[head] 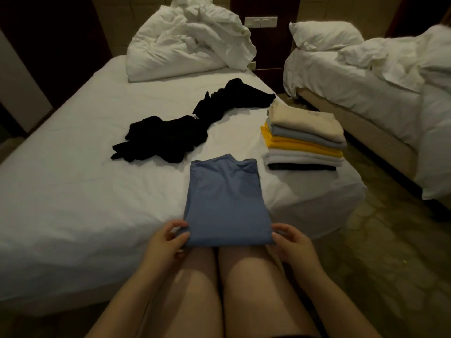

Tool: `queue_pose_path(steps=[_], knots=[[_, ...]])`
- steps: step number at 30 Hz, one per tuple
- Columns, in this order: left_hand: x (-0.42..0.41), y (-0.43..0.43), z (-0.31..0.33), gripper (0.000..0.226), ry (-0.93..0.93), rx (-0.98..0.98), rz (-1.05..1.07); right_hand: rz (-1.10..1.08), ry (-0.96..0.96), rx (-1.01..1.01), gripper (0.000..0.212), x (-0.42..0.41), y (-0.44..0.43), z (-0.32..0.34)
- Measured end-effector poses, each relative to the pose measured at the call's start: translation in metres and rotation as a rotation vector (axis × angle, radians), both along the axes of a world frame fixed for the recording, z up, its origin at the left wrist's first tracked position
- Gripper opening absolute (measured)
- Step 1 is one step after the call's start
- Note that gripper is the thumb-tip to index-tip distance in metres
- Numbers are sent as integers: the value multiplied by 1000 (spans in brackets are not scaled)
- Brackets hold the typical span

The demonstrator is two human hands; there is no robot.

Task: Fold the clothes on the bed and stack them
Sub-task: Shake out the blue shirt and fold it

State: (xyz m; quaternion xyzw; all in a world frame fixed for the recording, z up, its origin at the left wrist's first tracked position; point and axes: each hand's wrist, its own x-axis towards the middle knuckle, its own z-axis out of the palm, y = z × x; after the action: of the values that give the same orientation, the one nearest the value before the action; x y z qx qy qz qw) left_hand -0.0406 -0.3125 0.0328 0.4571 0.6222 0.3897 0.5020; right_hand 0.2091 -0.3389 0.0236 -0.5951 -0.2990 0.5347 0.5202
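A blue shirt (225, 201), folded into a long rectangle, lies on the near edge of the white bed (73, 191), collar pointing away from me. My left hand (168, 237) pinches its near left corner. My right hand (291, 242) pinches its near right corner. A stack of folded clothes (305, 137) sits at the bed's right corner: beige on top, then grey, yellow, white and black. Loose black garments (170, 137) lie crumpled across the middle of the bed, and a second black heap (234, 98) stretches behind them.
A rumpled white duvet (190, 42) is piled at the head of the bed. A second bed (378, 76) with white bedding stands to the right across a narrow strip of floor. My bare knees are below the shirt.
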Motion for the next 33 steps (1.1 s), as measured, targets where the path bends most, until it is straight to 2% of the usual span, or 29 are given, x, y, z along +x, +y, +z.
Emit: queue_pose_path(steps=[5,10,14,18,20,23,26,29,33], knots=[[-6,-26,6,22,-22,30,-37,70,-74,46,22,1,-21,7],[-13,-45,14,23,89,92,-74,149,-179,139,34,0,-42,12],[-12,-56,25,19,132,10,-118,200,-202,50,18,5,-53,23],[-18,-63,31,13,107,-125,-220,387,-368,-107,11,23,-46,23],[-24,-56,31,13,170,-132,-233,305,-467,-106,8,32,-30,15],[-22,-33,33,10,306,-33,-148,180,-562,-56,5,38,6,6],[-10,-3,33,12,476,94,-135,175,-582,-29,16,33,54,-5],[8,22,27,19,665,149,-190,188,-598,8,16,22,99,-8],[44,36,15,25,776,290,-290,190,-677,30,24,16,137,-8]])
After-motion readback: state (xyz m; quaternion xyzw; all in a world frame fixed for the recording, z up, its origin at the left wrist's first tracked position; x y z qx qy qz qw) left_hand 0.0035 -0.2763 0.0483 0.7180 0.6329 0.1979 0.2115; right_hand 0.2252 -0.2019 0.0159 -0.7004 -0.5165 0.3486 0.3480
